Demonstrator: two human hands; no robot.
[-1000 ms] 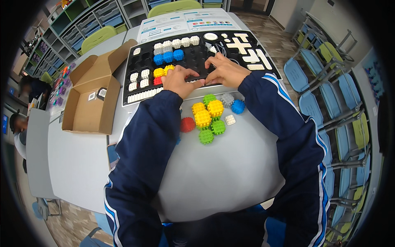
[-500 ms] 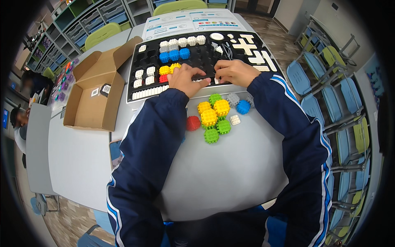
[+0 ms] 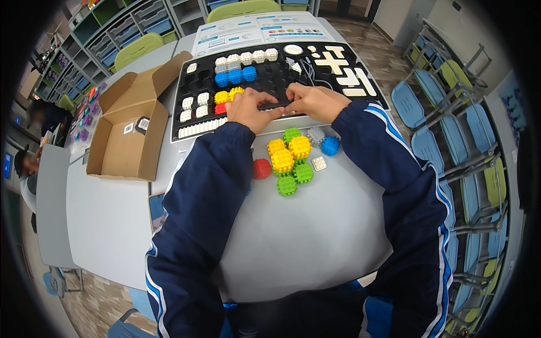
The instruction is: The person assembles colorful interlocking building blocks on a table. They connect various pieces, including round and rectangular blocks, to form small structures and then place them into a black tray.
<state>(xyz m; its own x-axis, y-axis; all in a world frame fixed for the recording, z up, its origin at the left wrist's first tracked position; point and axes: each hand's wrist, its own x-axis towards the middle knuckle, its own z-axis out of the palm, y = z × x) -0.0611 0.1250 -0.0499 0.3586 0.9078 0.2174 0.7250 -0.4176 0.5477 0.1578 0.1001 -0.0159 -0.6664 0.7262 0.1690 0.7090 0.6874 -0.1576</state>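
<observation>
Both my hands rest over the near edge of a black parts tray (image 3: 269, 80). My left hand (image 3: 251, 111) has its fingers apart over the tray, beside yellow blocks (image 3: 228, 94), with its thumb stretched toward my other hand. Fingertips and thumb of my right hand (image 3: 316, 103) are pinched at the tray's front rim, near the left thumb; whatever is between them is hidden. Closer to me on the table stand joined yellow (image 3: 283, 161) and green studded blocks (image 3: 303, 173). Beside them are a red block (image 3: 261, 169), a blue block (image 3: 330, 146) and a small white square piece (image 3: 319, 163).
An open cardboard box (image 3: 153, 138) stands left of the tray. A printed sheet (image 3: 242, 35) lies behind it. A phone-like device (image 3: 157, 211) lies by my left sleeve. Stacked chairs (image 3: 445, 135) line the right side. Two people are at the far left.
My right hand has shifted slightly left, bringing its fingertips up to my left thumb. The whole view has moved a little. The table blocks keep their arrangement.
</observation>
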